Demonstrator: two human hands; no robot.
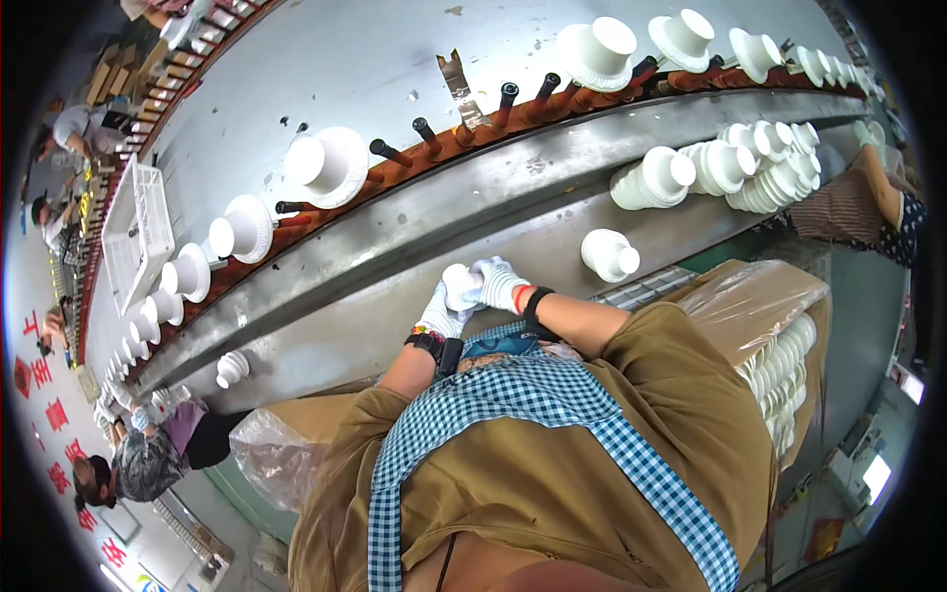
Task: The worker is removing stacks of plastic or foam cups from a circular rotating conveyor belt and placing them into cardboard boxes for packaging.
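Fingers of both gloved hands, left hand [441, 314] and right hand [501, 283], clamp a white cup [461, 286] near brown cartons [760, 296].

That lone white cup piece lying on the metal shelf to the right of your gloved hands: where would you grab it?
Probably by the narrow cylindrical neck of the white cup piece, coming from the near side. It lies tipped over alone on the metal shelf, neck toward the worker, with open space around it.

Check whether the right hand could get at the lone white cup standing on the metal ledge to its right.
Probably yes. The right hand, gloved and sharing a white cup with the left hand, is near the lone cup; bare metal ledge lies between, though its grip is occupied.
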